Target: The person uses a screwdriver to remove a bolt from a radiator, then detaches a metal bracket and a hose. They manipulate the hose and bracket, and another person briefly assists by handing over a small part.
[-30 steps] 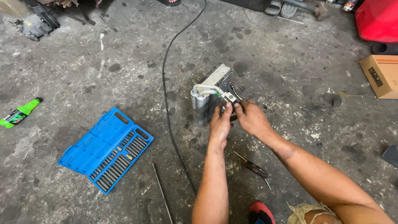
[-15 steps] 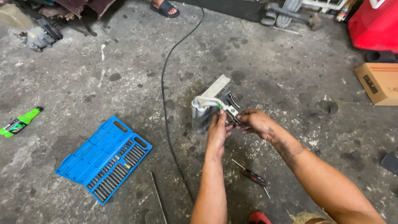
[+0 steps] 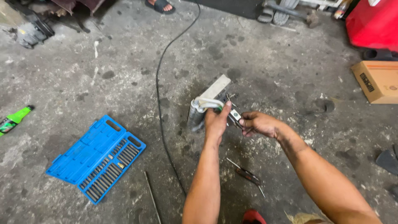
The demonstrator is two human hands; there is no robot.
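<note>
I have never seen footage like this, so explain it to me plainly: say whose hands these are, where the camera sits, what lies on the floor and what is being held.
The camera is worn on a person's head and looks down, so the two bare arms reaching in from the bottom are that person's own. There is no machine here.

The left hand grips a small metal radiator-like part with bent silver pipes, which stands on the stained concrete floor. The right hand pinches a small fitting at the end of those pipes.

On the floor lie an open blue case of tool bits, a screwdriver under the arms, a thin metal rod, a black cable, a green tube at the left edge and a cardboard box on the right. Someone else's sandalled foot shows at the top.
</note>
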